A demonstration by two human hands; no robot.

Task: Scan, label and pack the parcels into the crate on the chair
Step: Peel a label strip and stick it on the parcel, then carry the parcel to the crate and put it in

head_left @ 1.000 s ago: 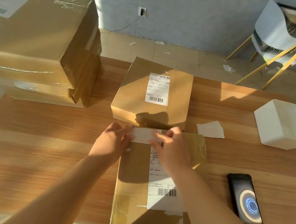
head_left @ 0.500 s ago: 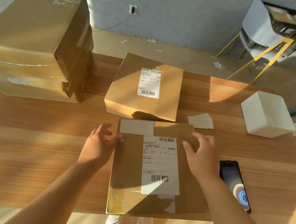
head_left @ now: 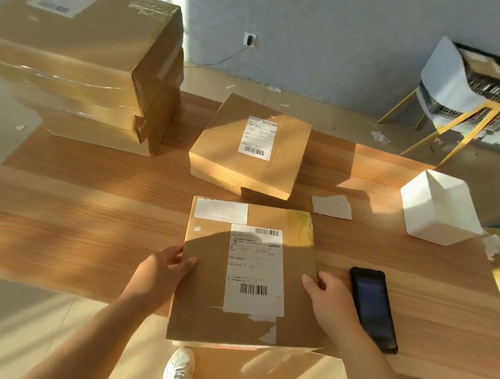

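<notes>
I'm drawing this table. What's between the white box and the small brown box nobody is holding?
Loose white paper slips lie on the table between the white box and that brown box, in the head view.

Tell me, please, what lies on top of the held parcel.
A barcoded shipping label and a small white sticker; the left hand and right hand cover the parcel's side edges.

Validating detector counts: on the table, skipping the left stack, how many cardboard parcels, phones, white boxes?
Cardboard parcels: 2 (held parcel, rear parcel)
Phone: 1
White box: 1
Total: 4
</notes>
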